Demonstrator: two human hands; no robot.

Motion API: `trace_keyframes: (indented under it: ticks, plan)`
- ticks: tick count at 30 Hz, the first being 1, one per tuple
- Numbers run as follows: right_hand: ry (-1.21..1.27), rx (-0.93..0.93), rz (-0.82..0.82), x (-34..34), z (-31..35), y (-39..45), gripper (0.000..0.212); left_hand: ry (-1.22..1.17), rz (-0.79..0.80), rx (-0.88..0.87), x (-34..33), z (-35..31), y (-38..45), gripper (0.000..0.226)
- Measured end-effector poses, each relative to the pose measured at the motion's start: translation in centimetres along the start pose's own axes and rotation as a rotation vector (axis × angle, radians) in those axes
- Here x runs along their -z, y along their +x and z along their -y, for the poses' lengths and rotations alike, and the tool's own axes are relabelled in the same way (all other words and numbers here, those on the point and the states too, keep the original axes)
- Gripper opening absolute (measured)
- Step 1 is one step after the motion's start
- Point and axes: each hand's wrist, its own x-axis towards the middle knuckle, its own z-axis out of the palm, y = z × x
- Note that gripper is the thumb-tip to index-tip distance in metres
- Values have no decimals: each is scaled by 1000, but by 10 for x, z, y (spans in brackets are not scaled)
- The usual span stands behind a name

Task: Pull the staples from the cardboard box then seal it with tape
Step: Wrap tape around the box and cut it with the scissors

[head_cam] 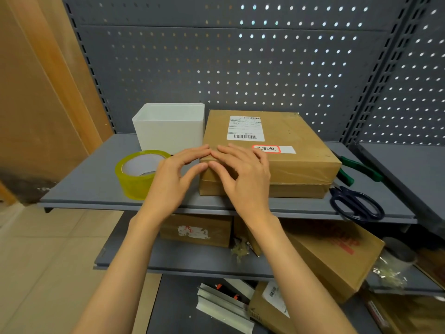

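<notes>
Both hands, left (pixel 172 180) and right (pixel 242 175), press flat-fingered on the box's (pixel 296 150) near-left corner, apparently smoothing tape; tape roll (pixel 137 175) alongside.

A grey metal shelving unit (pixel 101 189) fills the view; its back panel (pixel 240 68) is perforated pegboard, with small points of light showing through the holes toward the upper right; slotted uprights (pixel 375 75) run at each side of the panel. A lower grey shelf (pixel 183 259) sits beneath the upper one and carries brown cartons (pixel 332 256); an adjoining shelf bay (pixel 409 165) stands at the right. At far left a brown wooden panel (pixel 36 92) stands upright; pale beige floor tiles (pixel 48 249) lie below it.
</notes>
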Motion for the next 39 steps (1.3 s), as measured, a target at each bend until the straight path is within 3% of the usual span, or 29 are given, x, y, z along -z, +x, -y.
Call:
trace_keyframes:
  ticks: [13,21,27,33,39]
  plan:
    - [23,-20,127,17,-1,0,34,-19,-80,59,-9,-7,-9,33]
    - [34,-369,-336,68,-39,-17,26,-188,-290,218,-21,-7,-21,29]
    - [101,-596,-414,88,-67,-29,30,-382,-300,407,-34,-9,-14,30]
    - [188,-756,-370,95,-77,-39,36,163,-395,191,-25,1,-28,28]
    - [206,-753,-359,98,-75,-38,36,401,-401,97,-12,1,-34,21]
